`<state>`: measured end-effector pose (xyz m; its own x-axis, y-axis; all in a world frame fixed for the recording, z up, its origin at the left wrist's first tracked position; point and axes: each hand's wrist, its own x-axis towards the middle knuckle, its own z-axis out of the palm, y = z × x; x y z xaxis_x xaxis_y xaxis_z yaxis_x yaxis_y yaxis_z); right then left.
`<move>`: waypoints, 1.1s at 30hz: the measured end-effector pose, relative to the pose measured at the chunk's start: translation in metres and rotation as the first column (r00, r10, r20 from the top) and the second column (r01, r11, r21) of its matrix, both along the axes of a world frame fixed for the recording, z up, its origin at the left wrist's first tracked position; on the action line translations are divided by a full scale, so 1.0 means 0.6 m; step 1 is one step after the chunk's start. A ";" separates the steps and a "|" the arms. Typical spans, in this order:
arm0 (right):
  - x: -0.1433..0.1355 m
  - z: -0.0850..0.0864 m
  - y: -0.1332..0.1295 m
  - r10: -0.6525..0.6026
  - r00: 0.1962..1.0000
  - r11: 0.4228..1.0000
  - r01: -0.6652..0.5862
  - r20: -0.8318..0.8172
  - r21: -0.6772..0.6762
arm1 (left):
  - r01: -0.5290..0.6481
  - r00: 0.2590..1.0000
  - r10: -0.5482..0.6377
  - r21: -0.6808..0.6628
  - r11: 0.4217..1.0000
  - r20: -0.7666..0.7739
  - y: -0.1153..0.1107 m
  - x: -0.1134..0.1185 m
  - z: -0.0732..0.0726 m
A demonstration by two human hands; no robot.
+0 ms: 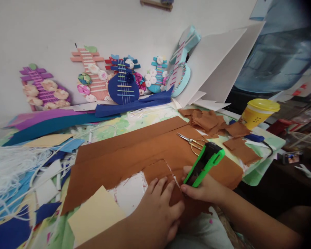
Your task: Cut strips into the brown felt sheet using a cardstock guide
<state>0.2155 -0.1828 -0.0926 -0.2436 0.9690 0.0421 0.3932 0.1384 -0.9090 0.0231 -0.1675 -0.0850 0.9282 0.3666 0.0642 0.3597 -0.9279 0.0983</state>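
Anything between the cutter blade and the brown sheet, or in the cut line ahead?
Nothing visible. The right hand holds the green cutter tip-down on the brown sheet; the left hand presses beside it. Scissors lie farther back.

The right hand (204, 188) holds a green utility knife (204, 164) in a closed grip, blade tip on the brown felt sheet (124, 162). The left hand (158, 207) presses flat on the felt just left of the knife. Scissors (193, 142) lie just beyond the knife; a yellow cup (259, 112) stands farther right.
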 end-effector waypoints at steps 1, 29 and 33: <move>0.003 -0.003 -0.001 -0.002 0.999 1.000 0.002 -0.037 -0.016 | 0.001 1.000 -0.001 0.001 1.000 0.002 0.000 -0.001 0.000; 0.005 0.000 0.001 0.012 0.999 1.000 -0.013 0.038 0.025 | 0.019 0.999 -0.019 -0.006 1.000 -0.027 0.006 0.000 -0.001; -0.005 0.009 0.002 0.003 0.999 1.000 -0.004 0.039 0.014 | 0.016 1.000 -0.016 0.000 1.000 -0.018 0.005 0.000 -0.002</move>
